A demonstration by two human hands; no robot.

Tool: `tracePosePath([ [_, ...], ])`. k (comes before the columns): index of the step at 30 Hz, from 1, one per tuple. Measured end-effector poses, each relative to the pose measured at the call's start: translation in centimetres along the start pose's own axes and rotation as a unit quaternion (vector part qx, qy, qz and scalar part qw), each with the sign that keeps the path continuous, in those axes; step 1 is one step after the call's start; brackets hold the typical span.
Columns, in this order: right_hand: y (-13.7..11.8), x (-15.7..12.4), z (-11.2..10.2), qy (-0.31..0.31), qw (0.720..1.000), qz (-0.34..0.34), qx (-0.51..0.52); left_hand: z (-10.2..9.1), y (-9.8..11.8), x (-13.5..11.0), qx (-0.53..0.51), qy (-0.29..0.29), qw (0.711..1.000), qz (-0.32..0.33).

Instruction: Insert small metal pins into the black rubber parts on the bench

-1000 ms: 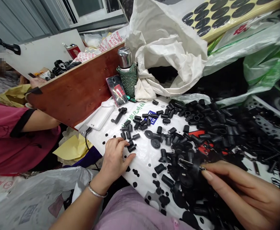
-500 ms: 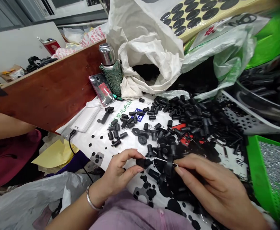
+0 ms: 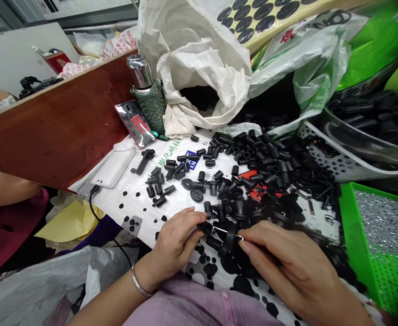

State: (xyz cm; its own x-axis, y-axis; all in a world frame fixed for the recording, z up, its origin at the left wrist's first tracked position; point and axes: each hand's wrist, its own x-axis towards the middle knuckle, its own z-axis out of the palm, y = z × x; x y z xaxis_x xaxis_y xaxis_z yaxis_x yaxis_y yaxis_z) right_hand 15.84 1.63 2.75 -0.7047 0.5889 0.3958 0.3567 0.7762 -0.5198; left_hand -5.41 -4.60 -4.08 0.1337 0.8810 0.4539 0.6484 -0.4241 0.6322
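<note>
Our left hand [image 3: 175, 244] pinches a short black plastic cylinder [image 3: 205, 227] between thumb and fingers, while our right hand [image 3: 287, 258] closes on a thin metal pin [image 3: 226, 232] running from that cylinder, just above a curved black plastic piece [image 3: 231, 241]. Loose black plastic fittings [image 3: 270, 172] lie around both hands on a white printed plastic sheet [image 3: 134, 213]. Where pin meets cylinder is too small to make out, and the dark pile under our right hand blurs together.
</note>
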Motion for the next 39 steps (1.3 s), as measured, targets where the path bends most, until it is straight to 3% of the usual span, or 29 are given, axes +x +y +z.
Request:
tracePosePath([
  [10, -0.4, -0.1, 1.2, 0.01, 0.988, -0.102, -0.111, 0.0, 1.0, 0.3, -0.004, -0.01, 0.999, 0.038],
  [13, -0.1, -0.1, 1.3, -0.009, 0.995, -0.072, -0.071, -0.2, 1.5, 0.9, -0.017, -0.002, 0.999, 0.041],
  [16, 0.3, 0.1, 1.1, -0.032, 0.999, -0.029, -0.014, -0.3, 1.7, 1.3, -0.043, -0.011, 0.999, -0.001],
  [19, 0.4, 0.4, 1.0, -0.033, 0.998, -0.046, -0.02, -0.3, 1.5, 1.4, -0.074, -0.037, 0.996, -0.03],
  [27, 0.6, 0.5, 0.7, -0.054, 0.997, -0.029, -0.052, -0.4, 1.1, 1.4, -0.105, -0.05, 0.992, -0.039],
  [33, 0.3, 0.7, 1.2, -0.101, 0.994, -0.011, -0.042, -0.1, 1.0, 1.2, -0.097, -0.044, 0.994, -0.005],
  [39, 0.1, 0.3, 1.3, -0.097, 0.984, -0.107, -0.109, -1.0, 1.1, 1.4, -0.125, -0.135, 0.983, -0.002],
])
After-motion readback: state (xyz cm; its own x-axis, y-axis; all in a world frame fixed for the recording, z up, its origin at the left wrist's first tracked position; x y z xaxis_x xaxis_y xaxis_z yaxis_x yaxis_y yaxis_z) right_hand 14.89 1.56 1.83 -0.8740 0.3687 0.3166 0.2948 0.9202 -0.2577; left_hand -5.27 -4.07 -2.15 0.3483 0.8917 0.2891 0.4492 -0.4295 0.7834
